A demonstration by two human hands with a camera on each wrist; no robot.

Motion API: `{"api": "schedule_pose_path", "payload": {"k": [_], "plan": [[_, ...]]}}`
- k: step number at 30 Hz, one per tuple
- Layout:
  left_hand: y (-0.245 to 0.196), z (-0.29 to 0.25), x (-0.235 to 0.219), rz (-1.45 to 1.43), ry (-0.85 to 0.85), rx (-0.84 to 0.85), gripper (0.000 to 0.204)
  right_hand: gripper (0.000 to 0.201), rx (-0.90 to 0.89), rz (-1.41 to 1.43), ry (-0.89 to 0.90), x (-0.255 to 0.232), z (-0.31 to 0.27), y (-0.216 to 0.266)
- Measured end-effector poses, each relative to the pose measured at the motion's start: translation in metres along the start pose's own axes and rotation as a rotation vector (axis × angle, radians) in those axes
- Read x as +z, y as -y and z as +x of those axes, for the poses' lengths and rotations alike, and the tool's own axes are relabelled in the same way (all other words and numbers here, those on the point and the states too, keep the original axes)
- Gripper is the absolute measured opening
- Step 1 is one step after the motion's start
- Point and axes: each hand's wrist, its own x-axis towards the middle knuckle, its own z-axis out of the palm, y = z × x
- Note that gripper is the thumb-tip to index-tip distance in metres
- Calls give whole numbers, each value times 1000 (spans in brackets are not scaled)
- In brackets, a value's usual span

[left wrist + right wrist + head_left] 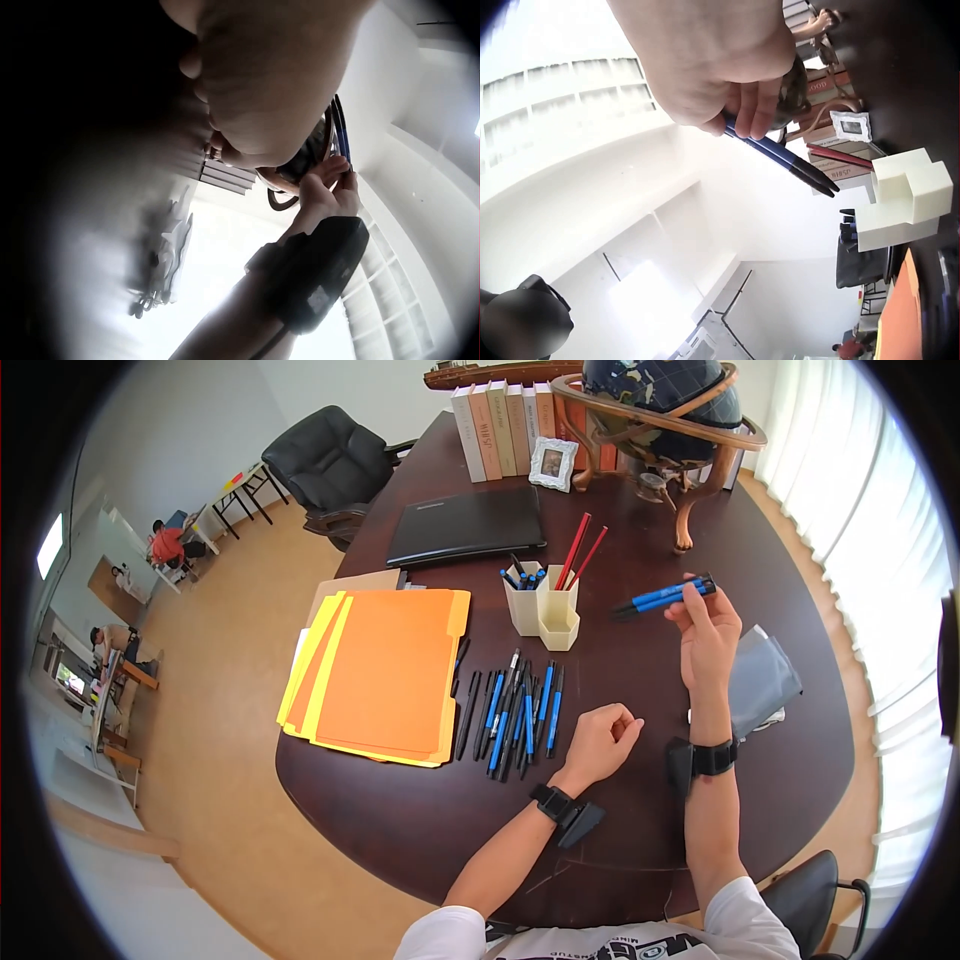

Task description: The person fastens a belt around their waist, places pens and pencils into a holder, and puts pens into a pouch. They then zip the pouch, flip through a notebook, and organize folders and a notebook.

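Slim blue-and-black plastic pens (660, 598) were pinched in the fingers of the right hand (708, 638), above the dark wooden bench (620, 670). Left hand (596, 746): fingers loosely curled, nothing seen in them. Pens probably light, stiff, slightly slick; mid-barrel seemed the surest hold.

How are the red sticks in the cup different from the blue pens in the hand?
The red sticks look all red; the blue pens have black parts. The red sticks stand tilted in the pale cup, but the blue pens point sideways in the right hand. Both are long and thin.
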Motion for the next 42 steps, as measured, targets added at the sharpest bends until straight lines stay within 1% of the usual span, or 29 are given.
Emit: {"api": "schedule_pose_path", "payload": {"k": [2, 5, 7, 10, 13, 16, 18, 20, 23, 26, 29, 33, 36, 40, 42], "plan": [[4, 0, 0, 0, -10, 23, 16, 20, -18, -13, 46, 22, 9, -4], [4, -1, -1, -8, 11, 14, 12, 20, -47, -58, 131, 54, 31, -10], [2, 0, -2, -9, 8, 14, 14, 20, -50, -95, 172, 71, 41, -19], [2, -1, -1, 10, 22, 9, 13, 18, -27, -149, 230, 90, 50, -40], [-6, 0, -4, 30, 29, 2, 10, 16, 5, -212, 299, 101, 53, -49], [-5, 0, -5, 54, 44, -8, 9, 15, 41, -369, 392, 108, 56, -55], [-5, 0, -6, 60, 51, -8, 9, 28, 17, -445, 412, 108, 51, -55], [-6, 0, -6, 46, 50, -4, 9, 46, -6, -524, 434, 106, 45, -53], [-12, 1, -8, 83, 38, 30, 10, 58, -37, -579, 390, 91, 37, -43], [7, 1, 0, 97, 15, 72, 10, 55, 37, -509, 350, 78, 22, -22], [4, 0, 0, 29, -15, 54, 12, 39, 138, -397, 333, 52, 8, -23], [6, 0, 1, 35, 11, 36, 16, 22, 335, -226, 282, 16, -12, -41], [5, 0, 1, 38, 3, 54, 18, 16, 466, 14, 237, -4, -25, -59], [7, 0, 2, 27, 9, 33, 18, 14, 638, 183, 167, -30, -36, -93], [8, 0, 3, 19, 10, 29, 18, 13, 624, 129, 199, -34, -38, -100]]}}
